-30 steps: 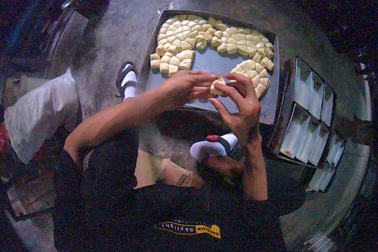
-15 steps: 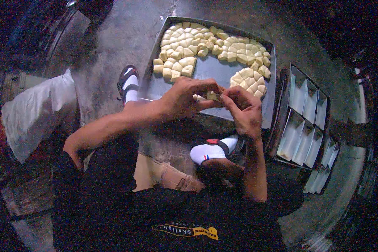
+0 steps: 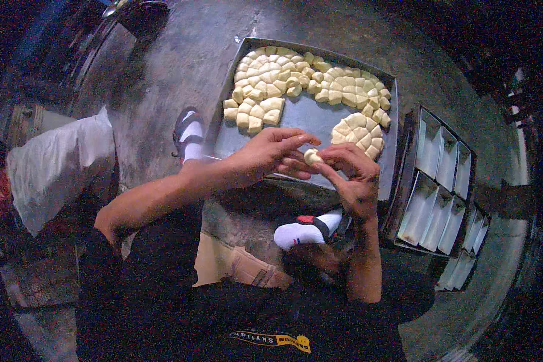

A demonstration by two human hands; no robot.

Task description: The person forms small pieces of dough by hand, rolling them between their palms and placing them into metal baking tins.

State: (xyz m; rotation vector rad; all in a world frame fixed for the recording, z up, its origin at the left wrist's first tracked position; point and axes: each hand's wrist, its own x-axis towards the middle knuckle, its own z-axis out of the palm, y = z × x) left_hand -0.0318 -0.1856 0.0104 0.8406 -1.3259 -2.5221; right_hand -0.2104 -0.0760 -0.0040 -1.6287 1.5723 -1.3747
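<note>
A small piece of dough [image 3: 311,157] sits pinched between the thumb and fingers of my right hand [image 3: 353,175], above the near edge of a large metal tray [image 3: 308,120]. Beside it, my left hand [image 3: 271,154] has its fingers stretched out and parted, with nothing visible in them. Cut dough pieces [image 3: 265,69] cover the tray's far left, joined to more along the far side. A smaller cluster of dough [image 3: 257,112] lies at the tray's left, and a rounded cut slab of dough [image 3: 357,134] at its right, behind my right hand.
Dark racks of long metal loaf pans [image 3: 431,205] stand on the floor right of the tray. At the left is a whitish plastic sack [image 3: 63,166]. My feet, in white socks [image 3: 304,233] and sandals, rest near the tray, with flattened cardboard [image 3: 217,259] below me.
My hands have drawn slightly apart. The left fingers have opened off the dough, which now stays in my right hand and looks rounder. The whole view has shifted a little.
</note>
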